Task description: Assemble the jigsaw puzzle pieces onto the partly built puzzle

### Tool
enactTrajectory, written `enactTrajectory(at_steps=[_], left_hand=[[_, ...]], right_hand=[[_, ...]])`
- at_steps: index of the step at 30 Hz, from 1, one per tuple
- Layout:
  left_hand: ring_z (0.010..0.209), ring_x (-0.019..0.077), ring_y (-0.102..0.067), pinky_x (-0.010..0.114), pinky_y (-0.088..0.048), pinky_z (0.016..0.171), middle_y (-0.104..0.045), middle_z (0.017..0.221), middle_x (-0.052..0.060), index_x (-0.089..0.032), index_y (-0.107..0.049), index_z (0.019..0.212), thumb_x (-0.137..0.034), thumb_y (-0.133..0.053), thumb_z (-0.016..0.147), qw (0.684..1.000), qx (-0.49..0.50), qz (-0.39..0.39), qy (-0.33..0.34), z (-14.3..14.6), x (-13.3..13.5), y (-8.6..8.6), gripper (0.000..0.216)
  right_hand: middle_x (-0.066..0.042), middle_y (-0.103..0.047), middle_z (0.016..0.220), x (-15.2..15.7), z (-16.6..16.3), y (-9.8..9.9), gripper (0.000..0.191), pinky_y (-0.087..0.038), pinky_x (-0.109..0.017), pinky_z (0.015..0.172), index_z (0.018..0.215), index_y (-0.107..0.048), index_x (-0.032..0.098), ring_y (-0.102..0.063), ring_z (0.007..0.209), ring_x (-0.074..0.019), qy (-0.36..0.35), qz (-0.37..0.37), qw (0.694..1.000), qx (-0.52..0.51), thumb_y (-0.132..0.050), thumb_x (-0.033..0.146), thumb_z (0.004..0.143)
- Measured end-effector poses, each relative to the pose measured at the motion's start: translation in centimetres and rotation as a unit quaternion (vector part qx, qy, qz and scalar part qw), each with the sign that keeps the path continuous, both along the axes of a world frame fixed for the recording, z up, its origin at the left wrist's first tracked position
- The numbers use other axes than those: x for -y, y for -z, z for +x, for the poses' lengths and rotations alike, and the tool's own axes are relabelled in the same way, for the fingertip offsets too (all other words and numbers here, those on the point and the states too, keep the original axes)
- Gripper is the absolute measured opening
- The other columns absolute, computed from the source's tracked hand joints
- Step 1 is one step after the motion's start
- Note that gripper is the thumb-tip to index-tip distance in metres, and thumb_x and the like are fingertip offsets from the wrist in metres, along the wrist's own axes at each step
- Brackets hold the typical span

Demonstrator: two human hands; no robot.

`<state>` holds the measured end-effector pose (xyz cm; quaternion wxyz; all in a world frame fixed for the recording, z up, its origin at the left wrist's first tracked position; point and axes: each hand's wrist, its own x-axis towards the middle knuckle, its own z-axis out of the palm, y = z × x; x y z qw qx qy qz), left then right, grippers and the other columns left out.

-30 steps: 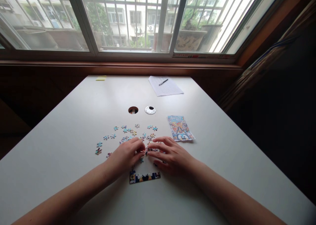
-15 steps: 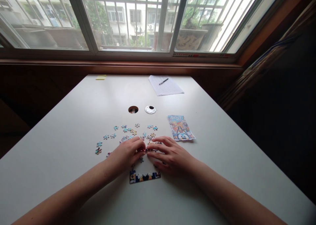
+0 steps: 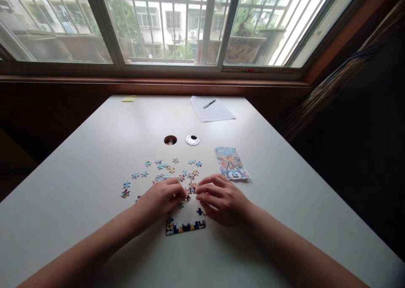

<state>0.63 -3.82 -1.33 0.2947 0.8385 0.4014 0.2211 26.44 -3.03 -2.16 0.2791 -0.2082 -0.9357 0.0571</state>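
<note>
My left hand (image 3: 163, 198) and my right hand (image 3: 221, 197) meet over a small jigsaw on the white table (image 3: 95, 144). Both hands have their fingertips curled and pinched on a joined cluster of puzzle pieces (image 3: 191, 189) between them. Below the hands lies an assembled bottom strip of the puzzle (image 3: 185, 226), with one piece (image 3: 199, 211) rising at its right side. Several loose pieces (image 3: 164, 168) are scattered just beyond my fingers and to the left.
A colourful reference picture (image 3: 231, 163) lies right of the pieces. Farther back are a cable hole (image 3: 170, 140), its round cap (image 3: 192, 140), a sheet of paper (image 3: 211, 110) with a pen (image 3: 209, 104), and a yellow sticky note (image 3: 128, 98). A window runs along the far wall.
My right hand has drawn slightly to the right and back, uncovering the cluster of pieces and the right side of the frame. My left hand has stayed almost in place.
</note>
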Motion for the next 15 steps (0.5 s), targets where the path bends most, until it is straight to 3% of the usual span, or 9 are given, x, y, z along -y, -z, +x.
enactTrajectory(at_steps=[15], left_hand=[[0.082,0.0135,-0.063,0.025,-0.051,0.075,-0.063,0.097,0.002,-0.022,-0.069,0.097,-0.017,-0.061,0.093,1.0,-0.017,0.024,0.003,-0.1,0.02,0.54,0.011]], right_hand=[[-0.005,-0.07,0.119,-0.09,0.0,0.04,0.03,-0.046,-0.04,0.093,0.121,-0.063,0.022,-0.056,0.112,-0.0229,-0.007,0.005,0.999,0.045,-0.059,0.019,0.092]])
